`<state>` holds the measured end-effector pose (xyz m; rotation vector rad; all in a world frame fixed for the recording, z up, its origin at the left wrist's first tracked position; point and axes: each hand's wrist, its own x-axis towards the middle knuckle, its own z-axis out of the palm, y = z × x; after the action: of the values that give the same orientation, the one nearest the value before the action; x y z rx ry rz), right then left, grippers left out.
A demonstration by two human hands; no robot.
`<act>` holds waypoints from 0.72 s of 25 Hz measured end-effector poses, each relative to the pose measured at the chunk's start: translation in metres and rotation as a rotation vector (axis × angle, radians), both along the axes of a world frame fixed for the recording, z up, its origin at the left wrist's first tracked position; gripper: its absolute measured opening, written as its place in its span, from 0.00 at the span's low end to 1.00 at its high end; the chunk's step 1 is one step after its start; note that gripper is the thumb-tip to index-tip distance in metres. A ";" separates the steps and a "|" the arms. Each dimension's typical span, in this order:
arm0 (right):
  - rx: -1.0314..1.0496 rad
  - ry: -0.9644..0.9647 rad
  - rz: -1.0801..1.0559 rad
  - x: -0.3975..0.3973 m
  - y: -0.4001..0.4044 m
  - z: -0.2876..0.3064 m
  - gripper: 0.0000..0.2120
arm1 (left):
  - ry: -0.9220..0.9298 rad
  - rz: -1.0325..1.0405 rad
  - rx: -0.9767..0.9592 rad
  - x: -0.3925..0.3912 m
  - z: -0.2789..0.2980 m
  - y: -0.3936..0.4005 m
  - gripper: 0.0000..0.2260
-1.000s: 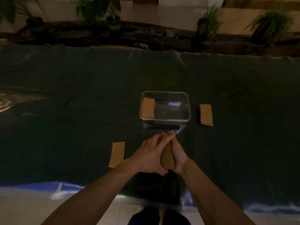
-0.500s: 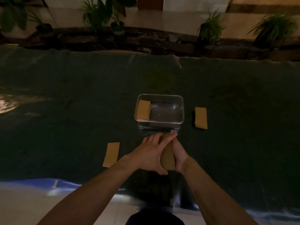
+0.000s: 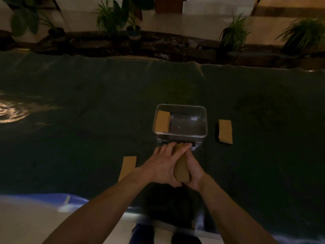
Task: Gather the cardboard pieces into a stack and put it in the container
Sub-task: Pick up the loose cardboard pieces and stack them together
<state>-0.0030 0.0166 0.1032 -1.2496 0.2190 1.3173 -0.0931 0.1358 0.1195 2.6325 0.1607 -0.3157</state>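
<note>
Both hands clasp a cardboard stack just short of the clear container.

The left hand (image 3: pixel 162 167) and right hand (image 3: pixel 193 169) press flat against opposite faces of the cardboard stack (image 3: pixel 181 169), which stands on edge between the palms above the dark green cloth (image 3: pixel 88 120). A loose cardboard piece (image 3: pixel 128 167) lies flat left of the hands. Just beyond the fingertips, the clear container (image 3: pixel 180 124) holds cardboard at its left end. Another cardboard pile (image 3: pixel 225 131) rests right of it.

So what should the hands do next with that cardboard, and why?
Probably lift the stack, pressed between both hands, forward into the container just ahead. Its right side is bare, and cardboard already sits at its left.
</note>
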 end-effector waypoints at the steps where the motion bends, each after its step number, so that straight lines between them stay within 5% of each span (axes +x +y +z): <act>1: -0.014 0.025 0.008 -0.004 0.008 -0.001 0.23 | 0.011 -0.019 0.013 -0.006 -0.001 0.009 0.60; 5: -0.159 -0.011 -0.006 -0.023 0.044 -0.008 0.31 | 0.030 -0.110 0.055 -0.022 0.001 0.036 0.59; 11: -0.088 0.108 -0.035 -0.042 0.078 -0.025 0.28 | 0.020 -0.117 0.010 -0.041 -0.016 0.082 0.59; 15: -0.169 0.035 -0.153 -0.045 0.094 -0.036 0.31 | -0.086 0.060 -0.053 -0.064 -0.051 0.114 0.57; 18: -0.155 0.094 -0.205 -0.043 0.090 -0.046 0.36 | 0.088 0.179 0.152 -0.092 -0.090 0.157 0.48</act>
<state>-0.0465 0.1069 0.0570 -1.2596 0.5113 1.1999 -0.1853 0.2930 0.0297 2.7294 0.4633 -0.3712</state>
